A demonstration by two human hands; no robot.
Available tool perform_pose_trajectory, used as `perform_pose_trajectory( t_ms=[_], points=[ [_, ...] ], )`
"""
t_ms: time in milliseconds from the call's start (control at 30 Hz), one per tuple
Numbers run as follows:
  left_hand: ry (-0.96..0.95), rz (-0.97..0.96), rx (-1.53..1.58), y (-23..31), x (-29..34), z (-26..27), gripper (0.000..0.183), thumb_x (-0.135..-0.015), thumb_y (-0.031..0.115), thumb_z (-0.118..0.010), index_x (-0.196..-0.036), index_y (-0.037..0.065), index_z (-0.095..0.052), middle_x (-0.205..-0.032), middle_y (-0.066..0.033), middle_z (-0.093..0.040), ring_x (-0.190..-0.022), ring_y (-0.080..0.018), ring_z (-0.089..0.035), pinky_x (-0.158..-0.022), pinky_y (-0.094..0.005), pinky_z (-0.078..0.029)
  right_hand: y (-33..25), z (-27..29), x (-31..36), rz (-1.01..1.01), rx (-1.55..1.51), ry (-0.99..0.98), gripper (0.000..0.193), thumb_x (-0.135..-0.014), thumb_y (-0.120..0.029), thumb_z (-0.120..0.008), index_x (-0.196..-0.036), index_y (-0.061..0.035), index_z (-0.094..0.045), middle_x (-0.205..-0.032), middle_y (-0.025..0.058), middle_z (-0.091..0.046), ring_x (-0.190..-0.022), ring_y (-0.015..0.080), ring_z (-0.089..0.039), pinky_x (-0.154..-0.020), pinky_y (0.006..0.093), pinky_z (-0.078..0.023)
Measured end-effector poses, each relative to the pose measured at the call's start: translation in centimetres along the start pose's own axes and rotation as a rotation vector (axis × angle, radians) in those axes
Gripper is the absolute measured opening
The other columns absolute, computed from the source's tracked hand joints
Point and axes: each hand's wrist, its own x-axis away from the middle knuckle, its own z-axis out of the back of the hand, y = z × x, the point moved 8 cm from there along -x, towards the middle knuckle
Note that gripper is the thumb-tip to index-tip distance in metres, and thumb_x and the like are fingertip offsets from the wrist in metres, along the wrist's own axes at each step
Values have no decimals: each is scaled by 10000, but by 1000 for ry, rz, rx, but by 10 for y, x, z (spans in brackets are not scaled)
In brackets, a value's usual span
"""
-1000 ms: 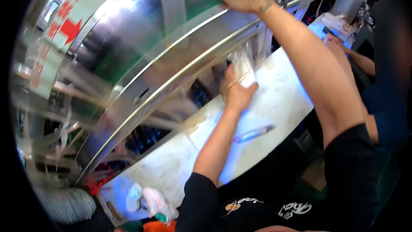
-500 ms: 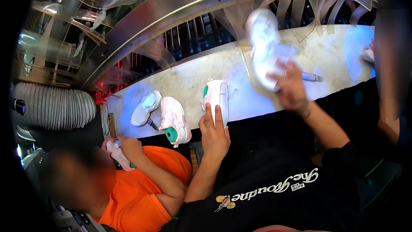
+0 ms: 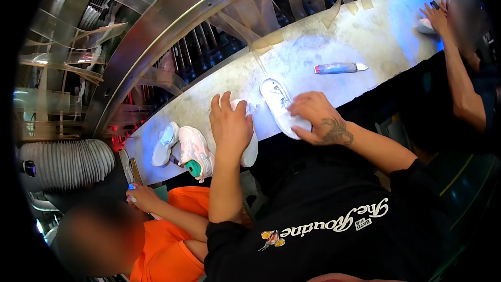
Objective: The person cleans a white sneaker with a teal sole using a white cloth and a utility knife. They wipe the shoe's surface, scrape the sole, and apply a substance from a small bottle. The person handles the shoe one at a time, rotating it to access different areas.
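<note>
My left hand (image 3: 231, 128) is curled over a white shoe (image 3: 250, 151), thumb on its right side and fingers toward its left. Most of the shoe is hidden under the hand. Just to its right, a white shoe sole (image 3: 275, 96) lies on the worktable, its raised rim and dark inner markings facing up. My right hand (image 3: 318, 118) grips the near part of this sole, fingers over the right edge and thumb at the near end. Farther right lies a slim grey-blue tool (image 3: 342, 68) with a pale pointed tip.
A pinkish-white shoe (image 3: 194, 149) with a green insole and another white sole (image 3: 166, 143) lie left on the pale worktable (image 3: 360, 36). An orange-shirted person (image 3: 167, 245) sits close at left; another person's hand (image 3: 437, 19) works far right. Clear strips (image 3: 292, 0) hang along the back.
The sole in my right hand has come down from the air onto the table, left of its earlier place. My left hand has shifted left and covers more of the shoe. The view has turned rightward.
</note>
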Motion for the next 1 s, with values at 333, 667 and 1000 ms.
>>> perform_pose_trajectory(
  t_ms=[333, 667, 1000],
  points=[
    [-100, 27, 31, 2, -9, -19, 250, -877, 181, -846, -1078, 35, -818, -1505, -219, -629, -1514, -463, -470, -1226, -567, -410, 67, -39, -70, -380, 66, -53, 346, -914, -240, -843, -1188, -83, -702, -1176, 139, -735, -1127, 339, -707, -989, 471, -549],
    [-21, 8, 282, -8, 0, -15, 152, -877, 40, -833, -950, 3, -706, -1480, -219, -637, -1512, -490, -462, -1215, -562, -433, 93, -34, -71, -481, -190, -96, 272, -931, -196, -834, -1148, -63, -738, -1197, 148, -738, -1080, 327, -740, -958, 429, -585],
    [221, 11, 621, -9, -4, -5, 180, -910, -35, -753, -1046, 13, -645, -1150, -177, -700, -1236, -457, -620, -1112, -531, -487, 48, -34, -38, -30, 69, -142, 276, -824, -92, -780, -1100, -89, -776, -1253, 109, -716, -1167, 327, -655, -1019, 446, -544]
  ],
)
